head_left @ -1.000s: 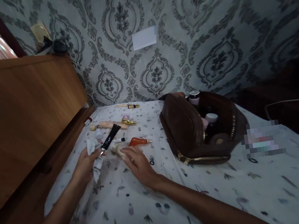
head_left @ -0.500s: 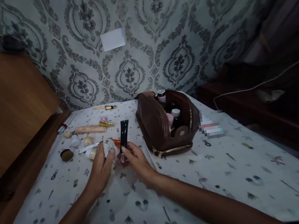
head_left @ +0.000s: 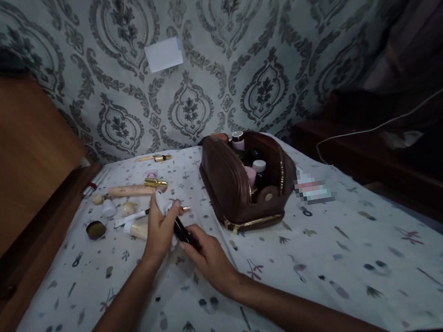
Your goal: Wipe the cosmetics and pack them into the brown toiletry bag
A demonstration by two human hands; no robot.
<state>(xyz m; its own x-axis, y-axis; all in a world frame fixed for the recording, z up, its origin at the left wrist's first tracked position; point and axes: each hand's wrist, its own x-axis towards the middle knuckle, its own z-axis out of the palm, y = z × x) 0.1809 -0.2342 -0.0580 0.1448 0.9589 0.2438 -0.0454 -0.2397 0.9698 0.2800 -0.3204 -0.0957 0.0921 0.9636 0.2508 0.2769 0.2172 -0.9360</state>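
Note:
My right hand (head_left: 211,257) is closed around a slim black cosmetic tube (head_left: 183,232), which tilts up to the left. A crumpled white wipe (head_left: 163,202) is gripped in my left hand (head_left: 159,226), pressed against the upper end of the tube. Just left of my hands lies a cream-coloured tube (head_left: 135,229) with a white cap. Right of them stands a brown cosmetic bag (head_left: 227,187), unzipped, with several bottles inside, among them a white-capped one (head_left: 259,166).
Several cosmetics lie on the left of the patterned cloth (head_left: 267,293): a long peach tube (head_left: 130,190), a gold piece (head_left: 155,182) and a round brown-topped item (head_left: 96,229). A blurred-out packet (head_left: 315,186) lies right of the bag. A wooden cabinet (head_left: 2,139) stands at the left.
The black tube has turned from nearly upright to leaning left. My left hand has brought the white wipe onto it, and my right hand has shifted to its lower end.

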